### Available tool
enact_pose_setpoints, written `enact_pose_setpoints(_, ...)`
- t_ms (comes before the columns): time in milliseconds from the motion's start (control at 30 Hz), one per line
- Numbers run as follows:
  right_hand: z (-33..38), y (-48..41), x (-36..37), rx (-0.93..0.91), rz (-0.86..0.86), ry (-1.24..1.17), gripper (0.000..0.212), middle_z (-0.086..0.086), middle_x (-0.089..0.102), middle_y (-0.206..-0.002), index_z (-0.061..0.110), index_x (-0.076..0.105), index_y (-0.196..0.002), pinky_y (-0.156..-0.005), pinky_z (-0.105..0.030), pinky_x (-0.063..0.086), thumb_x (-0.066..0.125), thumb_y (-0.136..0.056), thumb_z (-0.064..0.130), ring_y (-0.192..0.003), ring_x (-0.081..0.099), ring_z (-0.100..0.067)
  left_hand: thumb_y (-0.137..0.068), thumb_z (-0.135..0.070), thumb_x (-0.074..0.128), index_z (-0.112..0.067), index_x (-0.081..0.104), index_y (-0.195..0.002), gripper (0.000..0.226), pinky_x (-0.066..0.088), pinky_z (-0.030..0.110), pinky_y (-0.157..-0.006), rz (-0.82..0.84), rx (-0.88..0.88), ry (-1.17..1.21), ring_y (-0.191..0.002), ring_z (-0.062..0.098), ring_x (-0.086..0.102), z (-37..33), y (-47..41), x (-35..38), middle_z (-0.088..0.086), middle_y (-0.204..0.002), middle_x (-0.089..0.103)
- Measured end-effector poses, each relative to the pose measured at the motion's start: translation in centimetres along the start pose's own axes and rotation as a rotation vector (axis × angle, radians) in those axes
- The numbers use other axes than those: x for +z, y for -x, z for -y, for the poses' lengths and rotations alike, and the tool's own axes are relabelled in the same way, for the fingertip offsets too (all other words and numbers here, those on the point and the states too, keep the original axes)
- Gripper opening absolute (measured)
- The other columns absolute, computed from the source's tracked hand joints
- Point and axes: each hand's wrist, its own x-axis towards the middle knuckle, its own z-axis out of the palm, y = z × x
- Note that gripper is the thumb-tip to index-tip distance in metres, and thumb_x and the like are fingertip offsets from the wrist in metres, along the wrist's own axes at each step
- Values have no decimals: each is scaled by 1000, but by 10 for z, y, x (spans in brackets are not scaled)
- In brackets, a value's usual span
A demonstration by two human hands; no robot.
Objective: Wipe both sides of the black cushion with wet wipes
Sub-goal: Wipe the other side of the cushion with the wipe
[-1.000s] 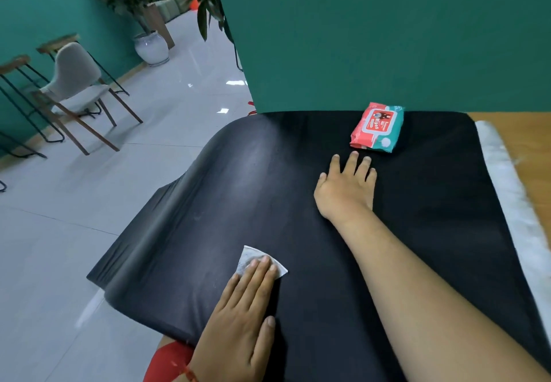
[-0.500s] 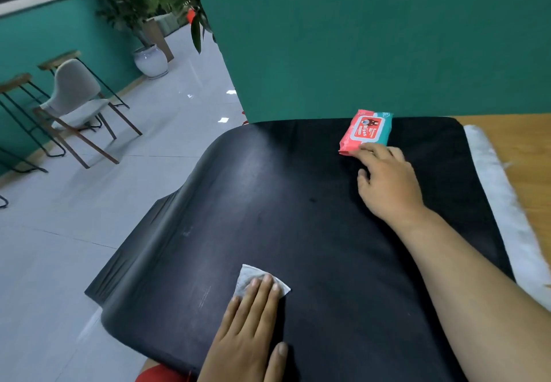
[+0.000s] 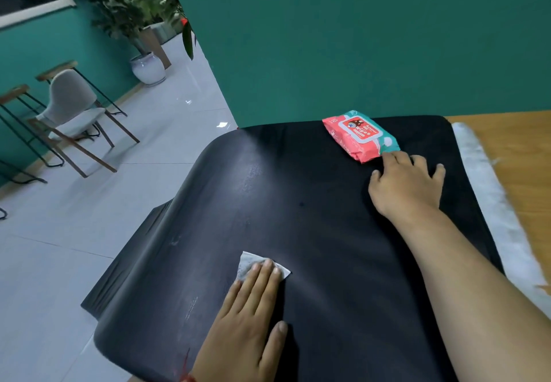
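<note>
Cushion (image 3: 298, 202): black, smooth face up, lies across table (image 3: 512, 143) w/ its left part sagging off the edge toward the floor; faint streaks on left half. Wipe (image 3: 249, 262): white, folded small, on near-left part of cushion, pinned under fingertips of L hand (image 3: 247, 316). L hand: flat, fingers straight & together, pressing wipe down, gripping nothing. R hand (image 3: 407, 184): far right on cushion, fingers relaxed & loosely spread, forefinger tip touching near corner of pack (image 3: 359, 135); no grasp on it. Pack: red/teal, lies on far-right part of cushion. White strip (image 3: 483, 179): fleecy, runs along cushion's right edge; can't tell if lining or separate item. Step in hand, est.: wiping first (upper) face, R hand steadying cushion or nudging pack aside. Underside prob. not yet done. Next move calls for: firm flat pressure & strokes carried toward right & far areas, pack moved off the face first. Flip after that likely needs both hands, as cushion looks limp & hangs half off the table.
</note>
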Motion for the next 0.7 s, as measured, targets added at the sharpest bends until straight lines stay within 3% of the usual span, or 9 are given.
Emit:
enact_pose_setpoints(167,5,-2,2,-147,-210,-136,38,-10,59,-132,24,61,-136,-107,-57,39,58,-99,29,-121,48,-36,-108,-50,25,-22,7,-168,69,4,32,-128,61,-25,1,-161,10,-2,-1,-27,-4,-11,-176,-3)
enact_pose_setpoints(333,8,-1,4,-209,-151,-150,37,-2,57,-138,31,67,-137,-95,-49,44,58,-101,27,-122,45,-31,-104,-55,8,-31,-13,-165,69,-7,32,-129,114,-84,-17,-155,2,-26,-3,-61,-7,-16,-171,-22)
enact_pose_setpoints(500,8,0,4,-240,-121,-171,37,9,54,-148,33,71,-134,-90,-44,43,56,-103,22,-122,45,-28,-104,-52,12,-30,-8,-166,68,-10,30,-129,99,-84,-25,-155,1,-24,0,-85,-1,-13,-172,-17)
enact_pose_setpoints(700,6,-4,7,-207,-117,-221,40,-2,57,-141,17,70,-138,-95,-47,49,53,-102,14,-112,52,-32,-99,-56,2,-33,-8,-165,71,-13,28,-127,84,-128,-1,-154,-1,-27,1,-106,3,-15,-172,-17)
